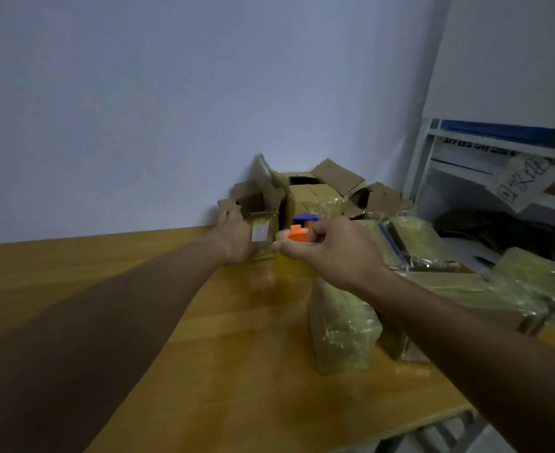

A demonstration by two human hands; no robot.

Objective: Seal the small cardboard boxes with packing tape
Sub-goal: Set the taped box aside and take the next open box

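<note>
Head view is showing both hands reaching out over a wooden tabletop [204, 338]. Left hand [236, 238] is curling its fingers around a small cardboard box [259, 220], whose flaps are standing open above the fingers. Right hand [331, 251] is gripping a roll of yellowish tape [294, 256] with an orange core, just beside the left hand. Beyond both hands, more open boxes [318, 191] are piling against the wall. Under and to the right of the right forearm, taped boxes [344, 328] are lying on the tabletop.
</note>
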